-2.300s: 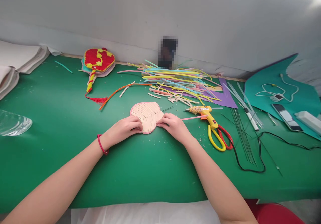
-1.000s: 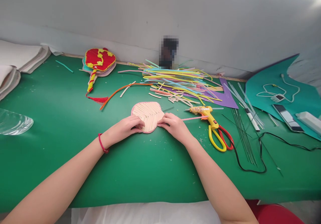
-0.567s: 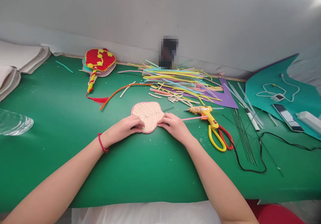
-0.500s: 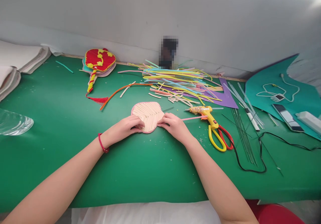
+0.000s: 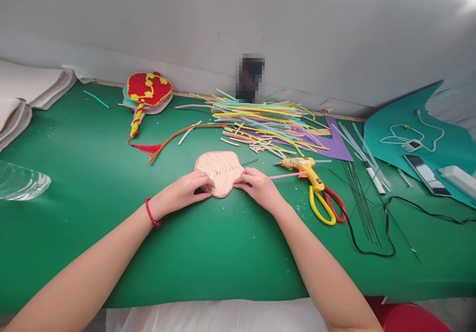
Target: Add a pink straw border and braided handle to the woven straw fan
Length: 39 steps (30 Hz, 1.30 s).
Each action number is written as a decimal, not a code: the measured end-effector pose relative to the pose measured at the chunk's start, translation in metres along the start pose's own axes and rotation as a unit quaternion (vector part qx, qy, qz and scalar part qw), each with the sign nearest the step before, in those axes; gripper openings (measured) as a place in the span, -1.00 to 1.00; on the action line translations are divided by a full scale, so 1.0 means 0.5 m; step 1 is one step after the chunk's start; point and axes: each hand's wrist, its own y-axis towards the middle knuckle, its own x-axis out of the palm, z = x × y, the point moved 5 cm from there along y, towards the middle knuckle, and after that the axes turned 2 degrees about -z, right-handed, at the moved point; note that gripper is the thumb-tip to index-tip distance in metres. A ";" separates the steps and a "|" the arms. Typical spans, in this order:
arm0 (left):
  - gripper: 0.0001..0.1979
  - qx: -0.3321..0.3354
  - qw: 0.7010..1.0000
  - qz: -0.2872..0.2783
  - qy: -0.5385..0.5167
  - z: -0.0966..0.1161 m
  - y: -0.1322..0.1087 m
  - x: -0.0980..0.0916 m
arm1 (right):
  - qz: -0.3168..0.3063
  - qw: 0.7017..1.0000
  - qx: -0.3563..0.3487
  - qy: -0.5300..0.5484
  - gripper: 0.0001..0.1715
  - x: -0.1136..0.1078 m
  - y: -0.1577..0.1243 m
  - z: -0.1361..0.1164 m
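Observation:
A cream, fan-shaped panel (image 5: pixel 219 166) with slanted rows of fuzzy strips and a pink rim lies flat on the green table. My left hand (image 5: pixel 189 186) pinches its lower left edge between thumb and fingers. At the lower right edge, my right hand (image 5: pixel 258 186) has its thumb and fingers pressed together on the rim; the fingertips cover what lies under them. A pink pipe cleaner (image 5: pixel 286 175) sticks out to the right from behind my right hand, its far end near a yellow hot glue gun (image 5: pixel 311 169).
Scissors (image 5: pixel 322 208) with yellow and red handles lie beside the glue gun. A pile of coloured pipe cleaners (image 5: pixel 260 116) sits at the back. A red-and-yellow fan (image 5: pixel 148 89) is back left. A glass (image 5: pixel 22 181), black cable (image 5: pixel 386 223) and phone (image 5: pixel 427 174) flank the work.

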 end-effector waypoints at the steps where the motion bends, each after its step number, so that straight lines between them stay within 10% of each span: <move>1: -0.89 0.002 1.000 0.002 0.002 0.000 0.000 0.000 | 0.000 1.000 0.000 0.000 -0.90 0.000 0.000 0.000; 39: -0.84 0.049 0.997 -0.007 0.061 0.005 0.001 0.004 | 0.003 1.000 0.001 -0.006 -0.90 0.002 -0.002 0.000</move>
